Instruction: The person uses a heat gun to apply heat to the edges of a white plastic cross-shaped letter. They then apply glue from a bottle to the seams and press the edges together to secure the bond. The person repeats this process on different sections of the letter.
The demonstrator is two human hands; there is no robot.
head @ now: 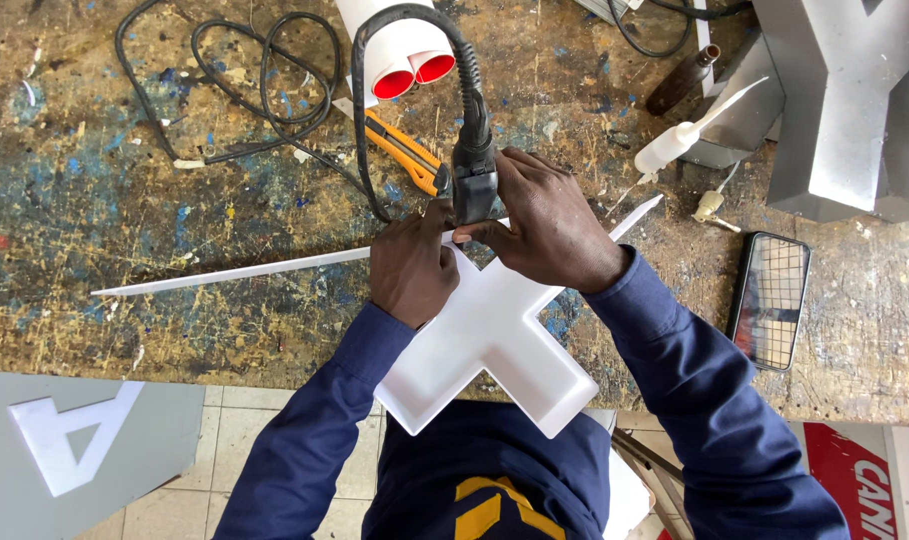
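Note:
A white X-shaped plastic letter shell [489, 340] lies at the workbench's near edge, tilted toward me. My right hand [544, 225] grips a black corded hand tool [472, 170] held upright against the shell's far rim. Beside it, my left hand [411, 265] presses on the shell's upper left arm, fingertips touching the tool's base. A long thin white plastic strip [234, 272] runs left from under my hands across the bench, and its other end pokes out to the right [636, 215].
On the paint-stained bench [124, 200] lie an orange utility knife [404, 150], a coil of black cable [254, 90], white tubes with red insides [404, 65], a white squeeze bottle [674, 145], a phone [770, 298] and a grey metal letter [844, 100]. A grey panel with a white letter [74, 440] sits lower left.

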